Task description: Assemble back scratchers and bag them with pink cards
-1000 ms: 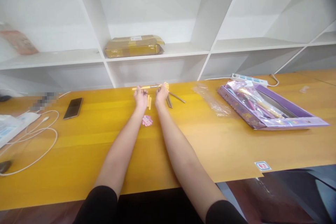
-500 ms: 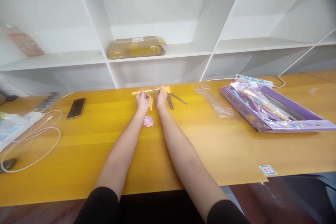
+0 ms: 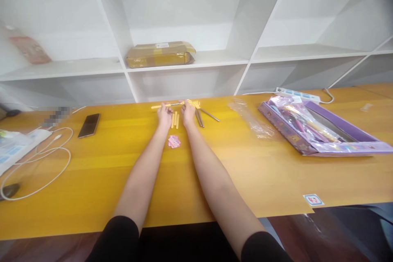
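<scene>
Yellow-handled rod [image 3: 176, 104] spans your hands near the table's [image 3: 86, 184] far edge, left hand [image 3: 165, 117] gripping the handle, right hand [image 3: 188, 114] grasping the other end; this handle looks fitted, three yellow sticks [image 3: 175, 118] and metal rods [image 3: 210, 114] apparently remain unjoined

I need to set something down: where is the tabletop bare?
Between the phone and left forearm; also between the right forearm and the purple box, nearer than the clear plastic. Crowded: near the left hand and right hand, with yellow sticks, metal rods, pink slips.
</scene>
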`<state>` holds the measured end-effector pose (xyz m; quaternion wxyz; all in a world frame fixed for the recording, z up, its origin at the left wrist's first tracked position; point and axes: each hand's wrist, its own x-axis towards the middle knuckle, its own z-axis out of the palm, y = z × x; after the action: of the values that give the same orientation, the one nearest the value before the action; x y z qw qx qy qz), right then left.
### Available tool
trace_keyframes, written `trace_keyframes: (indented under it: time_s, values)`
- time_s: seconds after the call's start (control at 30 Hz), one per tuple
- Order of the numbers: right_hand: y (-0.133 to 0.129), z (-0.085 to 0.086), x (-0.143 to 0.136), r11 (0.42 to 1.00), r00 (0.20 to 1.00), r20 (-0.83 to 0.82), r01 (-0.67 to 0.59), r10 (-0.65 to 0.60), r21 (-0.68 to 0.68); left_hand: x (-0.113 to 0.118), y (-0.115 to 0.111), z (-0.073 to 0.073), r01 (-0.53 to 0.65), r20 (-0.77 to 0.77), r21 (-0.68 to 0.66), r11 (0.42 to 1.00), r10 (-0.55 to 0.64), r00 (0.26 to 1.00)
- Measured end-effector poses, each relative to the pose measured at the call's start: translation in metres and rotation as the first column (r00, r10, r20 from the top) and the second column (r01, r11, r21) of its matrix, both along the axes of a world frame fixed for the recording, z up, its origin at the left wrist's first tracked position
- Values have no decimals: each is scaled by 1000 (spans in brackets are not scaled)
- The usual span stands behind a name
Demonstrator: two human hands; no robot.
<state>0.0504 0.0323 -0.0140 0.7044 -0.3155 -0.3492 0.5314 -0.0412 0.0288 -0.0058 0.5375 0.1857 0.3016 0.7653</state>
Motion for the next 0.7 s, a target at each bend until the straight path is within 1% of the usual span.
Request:
trace_keyframes:
  time_s: [0.07, 0.13, 0.2, 0.3, 0.33, 0.37, 0.4, 0.43, 0.5, 0.6, 0.7]
  values:
    - [6, 4, 1, 1000, 1000, -6, 12, -12, 2, -15, 6, 8, -33, -8, -27, 999, 33, 999]
    - [14, 7, 16, 997, 997, -42, 69, -70, -29, -47, 9, 17, -96, 8, -43, 994, 96, 995]
    - [24, 8, 48, 982, 977, -117, 169, -178, -88, -96, 6, 24, -177, 44, -51, 983, 179, 983]
    - [34, 3, 114, 936, 907, -238, 320, -346, -145, -176, -8, 28, -281, 87, -34, 959, 283, 955]
    - [35, 0, 134, 928, 895, -250, 340, -369, -153, -198, -14, 27, -297, 92, -31, 954, 299, 950]
    - [36, -3, 151, 926, 893, -250, 347, -375, -150, -215, -19, 26, -285, 73, -14, 958, 286, 956]
    - [36, -6, 165, 926, 893, -250, 348, -375, -147, -226, -23, 25, -298, 54, 10, 955, 297, 953]
    - [36, -8, 174, 929, 896, -251, 342, -368, -139, -233, -26, 24, -290, 31, 39, 956, 288, 957]
    - [35, -10, 184, 931, 890, -273, 342, -364, -128, -233, -28, 23, -282, 1, 83, 956, 283, 959]
    - [32, -11, 190, 927, 873, -312, 355, -375, -123, -219, -26, 24, -266, -1, 92, 959, 268, 964]
    - [29, -10, 202, 925, 876, -299, 365, -379, -105, -205, -23, 25, -244, 4, 86, 966, 245, 970]
